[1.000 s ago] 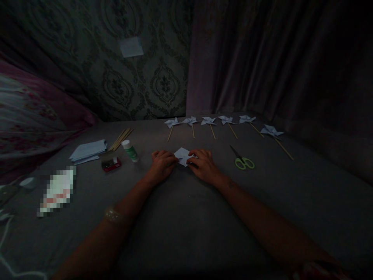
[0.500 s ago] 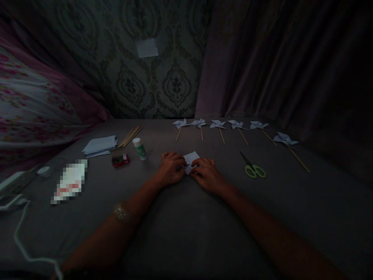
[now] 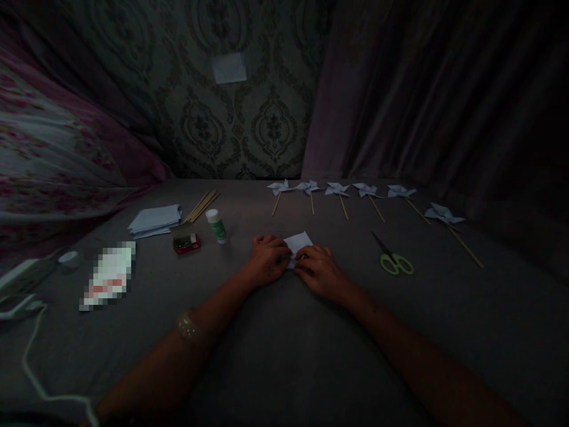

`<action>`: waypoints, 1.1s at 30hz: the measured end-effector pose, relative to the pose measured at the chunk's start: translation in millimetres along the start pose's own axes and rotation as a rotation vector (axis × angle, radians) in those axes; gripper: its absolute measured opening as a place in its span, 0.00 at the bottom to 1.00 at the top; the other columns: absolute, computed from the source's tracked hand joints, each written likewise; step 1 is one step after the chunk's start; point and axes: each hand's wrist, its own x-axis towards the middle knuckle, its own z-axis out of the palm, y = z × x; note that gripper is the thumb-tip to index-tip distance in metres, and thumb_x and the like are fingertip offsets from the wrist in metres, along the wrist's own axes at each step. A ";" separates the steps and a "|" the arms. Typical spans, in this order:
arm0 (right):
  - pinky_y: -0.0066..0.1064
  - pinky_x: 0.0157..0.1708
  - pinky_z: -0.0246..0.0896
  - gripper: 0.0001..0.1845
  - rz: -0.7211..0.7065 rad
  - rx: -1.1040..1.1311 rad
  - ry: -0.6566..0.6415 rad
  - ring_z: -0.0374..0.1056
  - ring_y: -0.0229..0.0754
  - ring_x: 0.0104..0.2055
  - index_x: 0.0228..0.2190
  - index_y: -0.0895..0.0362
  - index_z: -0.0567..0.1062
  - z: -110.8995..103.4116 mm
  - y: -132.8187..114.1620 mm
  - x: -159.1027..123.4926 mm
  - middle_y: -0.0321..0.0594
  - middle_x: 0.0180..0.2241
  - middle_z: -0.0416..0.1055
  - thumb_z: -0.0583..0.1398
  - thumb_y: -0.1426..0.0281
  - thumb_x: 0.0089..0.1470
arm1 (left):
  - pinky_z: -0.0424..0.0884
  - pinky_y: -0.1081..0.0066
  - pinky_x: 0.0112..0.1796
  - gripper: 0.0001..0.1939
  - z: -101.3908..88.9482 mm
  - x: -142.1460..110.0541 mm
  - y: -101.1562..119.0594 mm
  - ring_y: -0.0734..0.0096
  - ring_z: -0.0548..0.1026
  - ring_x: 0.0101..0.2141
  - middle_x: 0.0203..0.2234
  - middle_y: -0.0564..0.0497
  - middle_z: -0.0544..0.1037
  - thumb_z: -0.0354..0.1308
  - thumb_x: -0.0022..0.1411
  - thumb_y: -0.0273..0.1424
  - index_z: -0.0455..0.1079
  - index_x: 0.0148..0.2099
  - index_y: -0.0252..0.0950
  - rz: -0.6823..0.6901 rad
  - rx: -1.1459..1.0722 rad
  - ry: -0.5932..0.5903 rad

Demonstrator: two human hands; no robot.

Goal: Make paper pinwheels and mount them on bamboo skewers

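A small white piece of paper (image 3: 299,241) lies on the table in front of me, its near part covered by my fingers. My left hand (image 3: 268,261) is closed on its left side, fingers bent and pressed on the sheet. From the right, my right hand (image 3: 323,270) pinches the paper's near edge between thumb and fingers. The fingertips of both hands nearly meet there. Green-handled scissors (image 3: 395,263) lie to the right of my right hand. Left of my left hand stands a glue stick (image 3: 216,226) with a white cap.
Several paper pinwheels (image 3: 338,189) on sticks line the table's back and right. At left are a stack of paper (image 3: 155,219), wooden sticks (image 3: 202,206), an open small red box (image 3: 186,242), a blurred packet (image 3: 109,276), a power strip (image 3: 22,281) and a white cable (image 3: 33,367).
The view has shifted slightly, so most things sit a little further right. Both hands stay on the paper, with the fingers moved slightly at its near edge.
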 end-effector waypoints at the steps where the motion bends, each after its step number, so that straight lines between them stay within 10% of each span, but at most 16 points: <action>1: 0.39 0.44 0.54 0.04 0.003 0.003 -0.001 0.65 0.44 0.45 0.31 0.56 0.78 -0.4 0.6 0.1 0.41 0.40 0.73 0.62 0.73 0.54 | 0.54 0.55 0.48 0.09 -0.5 0.4 0.1 0.61 0.69 0.46 0.40 0.50 0.78 0.55 0.61 0.31 0.76 0.41 0.42 -0.002 -0.002 -0.006; 33: 0.44 0.46 0.55 0.07 0.475 0.028 0.161 0.67 0.45 0.42 0.20 0.56 0.74 9.2 7.9 15.1 0.41 0.35 0.73 0.64 0.70 0.47 | 0.53 0.53 0.48 0.11 -2.9 1.7 2.8 0.59 0.68 0.45 0.40 0.47 0.77 0.52 0.62 0.32 0.76 0.42 0.41 0.058 0.013 -0.013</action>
